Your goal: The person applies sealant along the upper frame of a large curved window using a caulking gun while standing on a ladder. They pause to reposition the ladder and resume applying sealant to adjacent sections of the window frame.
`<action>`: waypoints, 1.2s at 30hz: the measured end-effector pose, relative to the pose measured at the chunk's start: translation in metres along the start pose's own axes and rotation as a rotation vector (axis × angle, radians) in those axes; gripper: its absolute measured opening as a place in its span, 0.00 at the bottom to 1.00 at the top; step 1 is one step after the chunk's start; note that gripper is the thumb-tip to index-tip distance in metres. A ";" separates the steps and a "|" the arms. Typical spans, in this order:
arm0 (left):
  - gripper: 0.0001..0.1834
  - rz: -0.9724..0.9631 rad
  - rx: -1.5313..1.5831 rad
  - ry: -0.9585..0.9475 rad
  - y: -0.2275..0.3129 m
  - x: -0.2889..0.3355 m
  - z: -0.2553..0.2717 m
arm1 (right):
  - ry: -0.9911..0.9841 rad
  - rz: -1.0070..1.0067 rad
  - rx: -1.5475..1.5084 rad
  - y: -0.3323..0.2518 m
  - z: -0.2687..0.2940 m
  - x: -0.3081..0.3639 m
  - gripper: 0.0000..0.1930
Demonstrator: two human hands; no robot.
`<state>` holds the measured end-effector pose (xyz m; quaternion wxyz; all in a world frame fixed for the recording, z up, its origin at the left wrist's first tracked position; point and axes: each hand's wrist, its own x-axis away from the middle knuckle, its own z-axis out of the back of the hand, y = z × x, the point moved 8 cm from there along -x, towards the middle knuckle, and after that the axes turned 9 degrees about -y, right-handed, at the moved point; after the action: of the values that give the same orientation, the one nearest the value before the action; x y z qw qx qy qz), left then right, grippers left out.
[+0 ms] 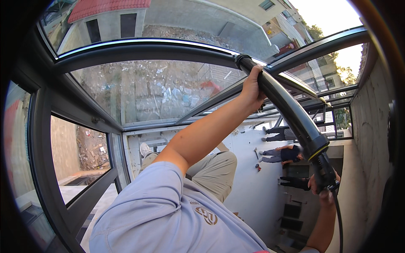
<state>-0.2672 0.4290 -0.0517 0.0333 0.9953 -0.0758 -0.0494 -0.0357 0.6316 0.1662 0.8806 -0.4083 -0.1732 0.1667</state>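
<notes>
Head view: nearest the camera, the person's pale blue-grey shirt (139, 211) filled the lower middle, and a long black tube-shaped tool (291, 107) slanted across the right half, raised in both hands. The right hand (325, 195) was closed around its lower end, below a yellow ring (319, 153), with some fingers hidden; a black cable (338, 221) hung from there. The left hand (252, 87) was wrapped around the tube near its upper end, which overlapped the dark window frame (147, 54); whether they touched, I could not tell. The step in hand looked like steadying and lining up the tool, and the next move seemed to call for firm left-hand support, controlled right-hand handling and a free-hanging cable. Farther off, co-workers (276, 157) stood on a pale floor (247, 187). Beyond the glass lay littered ground (168, 95) and, past it, a red-roofed building (110, 23).
</notes>
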 end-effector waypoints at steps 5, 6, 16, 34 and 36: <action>0.51 -0.012 0.042 -0.028 -0.017 0.008 0.009 | -0.079 0.142 0.348 -0.007 -0.008 -0.007 0.58; 0.52 0.017 0.065 -0.068 -0.022 0.009 0.011 | -0.092 0.133 0.433 -0.007 -0.009 -0.008 0.56; 0.43 0.004 -0.006 -0.224 -0.033 0.005 0.029 | -0.008 0.151 0.560 0.020 -0.015 -0.001 0.47; 0.32 0.036 -0.006 -0.259 -0.040 -0.011 0.021 | 0.085 0.152 0.302 0.056 0.014 0.002 0.48; 0.29 0.046 0.129 -0.314 -0.042 -0.013 0.015 | 0.082 0.127 0.304 0.060 0.014 0.001 0.49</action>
<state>-0.2749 0.4719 -0.0683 -0.0419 0.9734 -0.1058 -0.1987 -0.0498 0.6778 0.1281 0.9262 -0.2872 -0.0839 0.2296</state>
